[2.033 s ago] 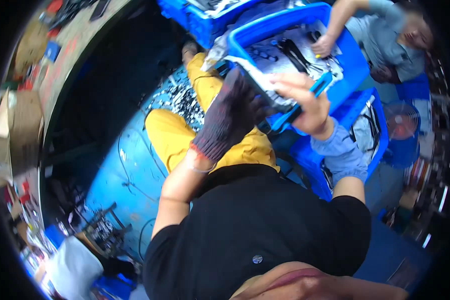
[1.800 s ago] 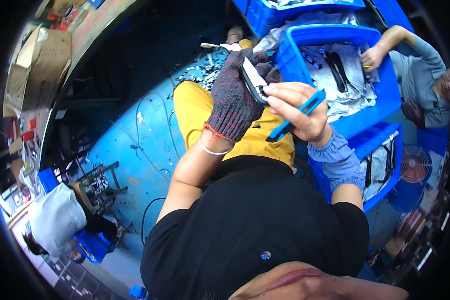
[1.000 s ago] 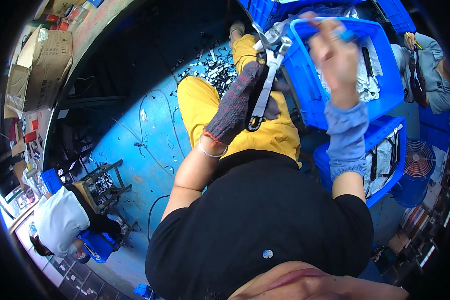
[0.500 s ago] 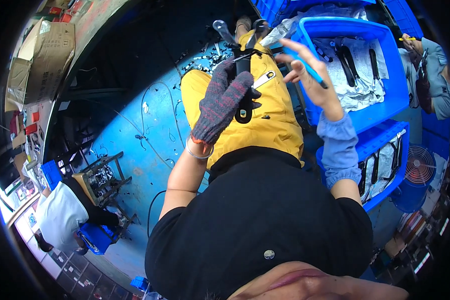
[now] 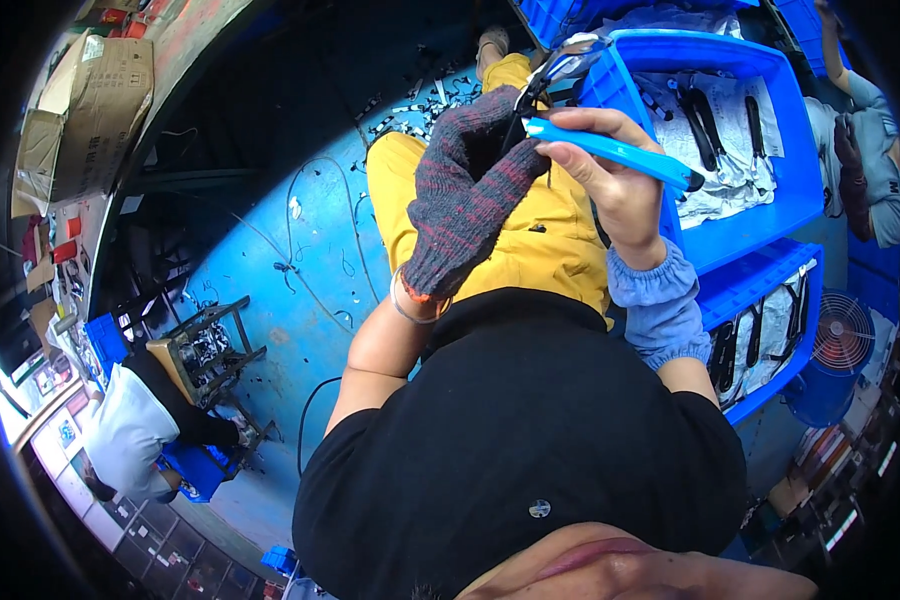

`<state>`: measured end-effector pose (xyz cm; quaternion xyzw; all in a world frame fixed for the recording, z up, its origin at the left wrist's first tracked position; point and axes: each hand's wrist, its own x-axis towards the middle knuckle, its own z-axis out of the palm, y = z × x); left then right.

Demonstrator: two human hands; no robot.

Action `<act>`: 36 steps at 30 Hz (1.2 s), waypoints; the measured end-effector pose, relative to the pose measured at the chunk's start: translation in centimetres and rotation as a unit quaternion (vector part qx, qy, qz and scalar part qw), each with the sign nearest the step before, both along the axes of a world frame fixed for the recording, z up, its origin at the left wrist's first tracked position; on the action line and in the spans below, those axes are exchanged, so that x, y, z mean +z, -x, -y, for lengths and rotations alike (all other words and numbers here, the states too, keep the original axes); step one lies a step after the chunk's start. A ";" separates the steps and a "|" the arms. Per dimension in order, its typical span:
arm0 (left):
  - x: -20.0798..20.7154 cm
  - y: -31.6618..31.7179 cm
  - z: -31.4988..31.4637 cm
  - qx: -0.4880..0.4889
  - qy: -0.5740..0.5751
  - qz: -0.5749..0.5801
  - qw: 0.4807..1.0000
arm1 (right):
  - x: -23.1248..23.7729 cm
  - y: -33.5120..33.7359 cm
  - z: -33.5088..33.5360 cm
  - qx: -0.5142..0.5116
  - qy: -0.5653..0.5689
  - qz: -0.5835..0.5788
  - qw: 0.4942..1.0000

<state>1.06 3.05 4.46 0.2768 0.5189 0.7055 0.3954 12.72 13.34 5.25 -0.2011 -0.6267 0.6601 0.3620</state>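
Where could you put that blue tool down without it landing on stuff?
The blue floor left of the yellow trousers is mostly bare, crossed only by thin cables. The blue bin is crowded with dark parts on sheets, and scraps litter the floor near the foot.

- Bright, even daylight fills the middle; colours of the glossy blue painted floor [image 5: 270, 300] and the blue plastic crate [image 5: 760, 190] look saturated.
- A strong white glare burns at the far left rim.
- Soft shadow lies beneath the dark upper-left area.
- Heavy fisheye bending curves straight edges; black vignette rings the frame.
- The centre is sharp; the rim smears and the near chin at the bottom edge is blurred.
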 end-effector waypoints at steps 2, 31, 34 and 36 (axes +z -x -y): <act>0.1 -0.1 0.1 0.000 -0.023 0.005 1.000 | 0.1 -0.2 0.0 0.005 -0.029 -0.002 1.000; 1.5 0.1 0.2 -0.063 0.063 0.029 0.996 | -0.4 -1.1 -2.0 0.058 0.240 -0.059 0.967; 2.2 0.0 -0.3 -0.072 0.092 0.029 0.993 | 0.4 -1.4 -2.1 0.045 0.213 -0.041 0.975; 2.2 -0.2 -0.4 -0.074 0.095 0.027 0.992 | 0.4 -1.4 -2.3 0.035 0.200 -0.034 0.979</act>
